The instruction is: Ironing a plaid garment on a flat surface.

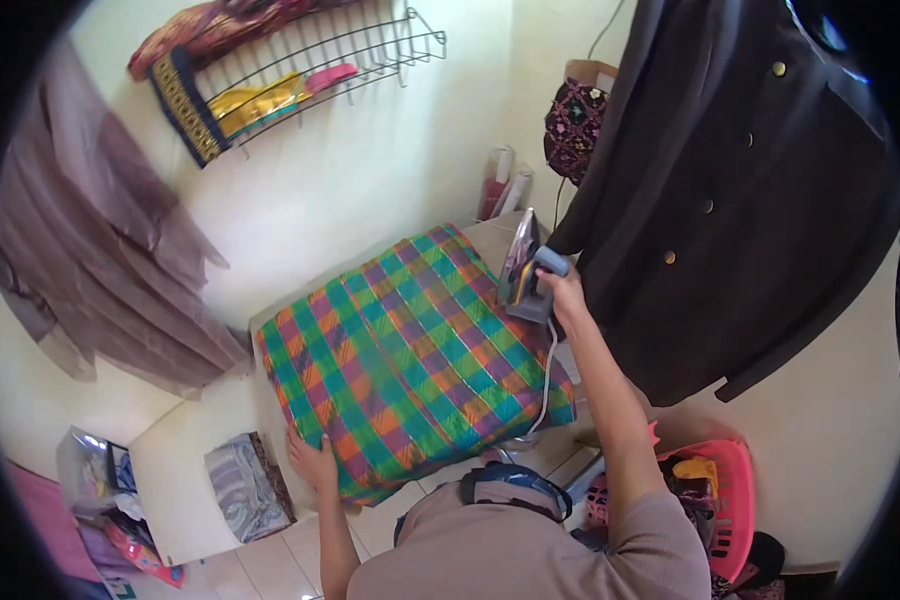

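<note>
My right hand (562, 287) is closed around the grey-blue handle of a clothes iron (523, 283). The iron is tilted up on its side at the far right corner of the board, its shiny soleplate facing left. From its rear a pale cord (549, 385) hangs down along the right side. A checked cloth (400, 350) in green, orange and purple is spread over the ironing surface. At the cloth's near left edge rests my left hand (314, 462), fingers apart and flat against it.
A dark buttoned coat (715, 200) hangs close on the right. Brownish sheer fabric (100, 230) hangs at left. A wire wall rack (320, 85) holds cloths. At lower right stands a pink laundry basket (736, 500); a folded grey cloth (249, 487) lies lower left.
</note>
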A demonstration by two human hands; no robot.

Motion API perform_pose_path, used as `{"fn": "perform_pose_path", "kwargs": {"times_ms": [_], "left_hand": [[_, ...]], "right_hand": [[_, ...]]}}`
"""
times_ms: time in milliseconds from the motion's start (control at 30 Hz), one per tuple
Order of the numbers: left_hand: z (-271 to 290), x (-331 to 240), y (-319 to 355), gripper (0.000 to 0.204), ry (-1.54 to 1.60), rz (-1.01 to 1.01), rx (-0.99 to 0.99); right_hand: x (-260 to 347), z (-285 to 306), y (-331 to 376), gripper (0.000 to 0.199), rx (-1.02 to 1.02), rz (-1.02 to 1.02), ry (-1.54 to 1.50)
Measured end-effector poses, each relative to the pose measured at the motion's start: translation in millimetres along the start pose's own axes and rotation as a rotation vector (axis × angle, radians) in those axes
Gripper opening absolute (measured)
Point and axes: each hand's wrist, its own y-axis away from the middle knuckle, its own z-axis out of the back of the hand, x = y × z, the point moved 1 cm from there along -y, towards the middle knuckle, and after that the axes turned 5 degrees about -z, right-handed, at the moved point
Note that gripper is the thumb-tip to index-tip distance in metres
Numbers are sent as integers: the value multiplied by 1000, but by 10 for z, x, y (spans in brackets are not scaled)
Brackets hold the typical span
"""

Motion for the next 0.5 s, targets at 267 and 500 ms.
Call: {"fn": "perform_pose_path", "kwargs": {"times_ms": [267, 500], "left_hand": [[-176, 87, -115, 61, 83, -29, -48], [-141, -63, -109, 32, 186, 78, 66]], "right_hand": [[-515, 547, -885, 32, -56, 95, -184], [-757, 733, -952, 32, 102, 168, -103]]}}
